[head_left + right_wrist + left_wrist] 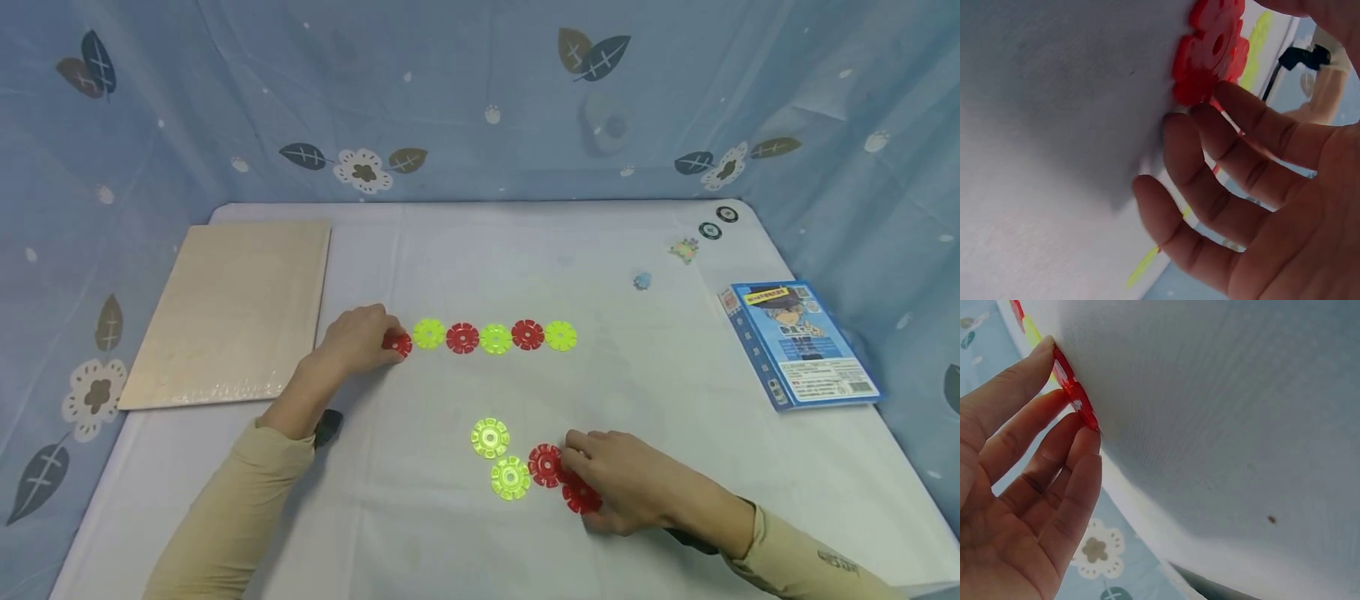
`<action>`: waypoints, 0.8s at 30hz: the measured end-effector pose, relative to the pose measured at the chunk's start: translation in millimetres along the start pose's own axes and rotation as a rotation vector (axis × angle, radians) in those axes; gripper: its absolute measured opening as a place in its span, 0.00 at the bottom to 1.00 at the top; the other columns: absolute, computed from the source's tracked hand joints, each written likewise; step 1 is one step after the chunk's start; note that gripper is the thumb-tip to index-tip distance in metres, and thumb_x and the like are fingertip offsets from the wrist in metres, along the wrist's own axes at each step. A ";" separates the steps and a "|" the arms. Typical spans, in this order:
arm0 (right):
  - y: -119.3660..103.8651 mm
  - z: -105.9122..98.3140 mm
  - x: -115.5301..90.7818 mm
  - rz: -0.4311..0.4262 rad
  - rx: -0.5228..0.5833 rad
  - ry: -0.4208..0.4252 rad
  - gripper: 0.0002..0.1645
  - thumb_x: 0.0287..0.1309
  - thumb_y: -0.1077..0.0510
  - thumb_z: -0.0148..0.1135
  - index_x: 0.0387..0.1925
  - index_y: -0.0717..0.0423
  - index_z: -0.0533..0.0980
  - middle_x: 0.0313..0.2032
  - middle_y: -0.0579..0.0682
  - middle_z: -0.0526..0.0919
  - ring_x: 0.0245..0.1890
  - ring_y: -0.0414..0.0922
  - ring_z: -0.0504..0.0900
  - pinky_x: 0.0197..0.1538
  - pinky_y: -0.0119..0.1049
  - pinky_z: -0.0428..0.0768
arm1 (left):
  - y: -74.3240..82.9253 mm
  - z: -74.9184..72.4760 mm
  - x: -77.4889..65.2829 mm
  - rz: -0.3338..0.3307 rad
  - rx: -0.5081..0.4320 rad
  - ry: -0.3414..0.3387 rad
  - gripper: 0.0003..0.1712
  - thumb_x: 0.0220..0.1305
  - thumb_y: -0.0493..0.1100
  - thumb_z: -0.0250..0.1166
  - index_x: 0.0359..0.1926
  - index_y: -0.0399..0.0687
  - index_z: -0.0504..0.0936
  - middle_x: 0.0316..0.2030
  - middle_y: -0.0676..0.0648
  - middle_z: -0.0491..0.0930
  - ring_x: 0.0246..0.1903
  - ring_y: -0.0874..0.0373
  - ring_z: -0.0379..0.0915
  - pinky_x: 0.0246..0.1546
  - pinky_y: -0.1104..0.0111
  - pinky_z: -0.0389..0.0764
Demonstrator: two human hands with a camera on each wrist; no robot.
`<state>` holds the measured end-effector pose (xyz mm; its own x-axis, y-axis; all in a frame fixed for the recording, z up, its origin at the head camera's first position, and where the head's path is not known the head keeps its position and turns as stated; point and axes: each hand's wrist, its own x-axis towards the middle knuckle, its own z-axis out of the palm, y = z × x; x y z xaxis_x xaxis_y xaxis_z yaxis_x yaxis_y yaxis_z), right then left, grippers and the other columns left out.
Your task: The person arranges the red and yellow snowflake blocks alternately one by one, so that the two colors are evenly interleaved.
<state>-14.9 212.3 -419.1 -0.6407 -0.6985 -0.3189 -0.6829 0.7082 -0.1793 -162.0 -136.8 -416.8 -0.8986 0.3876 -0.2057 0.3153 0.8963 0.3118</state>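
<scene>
My left hand is at the left end of a row of flower-shaped plastic discs. Its thumb and fingertips pinch the edges of a red disc that lies flat against the cloth. The rest of the row alternates yellow-green discs and red discs. Nearer me, my right hand holds a red disc between thumb and fingers, its upper side partly hidden by the hand. Another red disc lies right beside that one, with two yellow-green discs to its left.
A flat beige board lies at the left. On the right is a blue box with a cartoon figure. Toward the back right lie a small blue piece, a small greenish figure and two dark rings.
</scene>
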 end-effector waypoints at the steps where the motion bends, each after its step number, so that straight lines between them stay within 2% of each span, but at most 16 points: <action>1: -0.9 0.1 0.2 0.002 0.007 -0.005 0.36 0.34 0.40 0.77 0.46 0.48 0.75 0.43 0.43 0.77 0.37 0.35 0.74 0.42 0.34 0.82 | 0.0 0.2 -0.3 0.001 -0.001 0.000 0.20 0.52 0.43 0.73 0.47 0.42 0.85 0.38 0.44 0.82 0.36 0.52 0.73 0.37 0.60 0.75; 7: -3.5 1.0 1.0 -0.018 -0.008 0.016 0.32 0.33 0.44 0.76 0.42 0.50 0.74 0.38 0.43 0.75 0.30 0.34 0.69 0.35 0.27 0.78 | 1.4 0.0 -1.9 -0.007 0.000 -0.005 0.20 0.53 0.44 0.73 0.48 0.42 0.85 0.38 0.44 0.81 0.36 0.52 0.73 0.38 0.60 0.75; 15: 5.5 0.5 3.3 -0.047 -0.073 -0.006 0.37 0.33 0.43 0.77 0.47 0.49 0.73 0.43 0.44 0.76 0.36 0.37 0.72 0.40 0.30 0.80 | 1.4 -2.6 -1.7 -0.016 -0.011 -0.010 0.21 0.54 0.43 0.72 0.49 0.41 0.84 0.39 0.43 0.80 0.38 0.51 0.73 0.39 0.59 0.76; 24: 20.2 -2.1 1.4 -0.116 -0.045 0.047 0.35 0.35 0.48 0.77 0.48 0.48 0.72 0.44 0.43 0.73 0.38 0.37 0.73 0.42 0.30 0.81 | 0.7 -1.1 0.0 -0.006 0.005 -0.001 0.21 0.53 0.44 0.73 0.48 0.42 0.85 0.38 0.43 0.80 0.36 0.51 0.73 0.39 0.60 0.76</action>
<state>-30.3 225.4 -421.2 -0.5717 -0.7799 -0.2547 -0.7676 0.6181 -0.1697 -162.1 -136.5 -415.6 -0.9004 0.3820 -0.2084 0.3111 0.8999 0.3055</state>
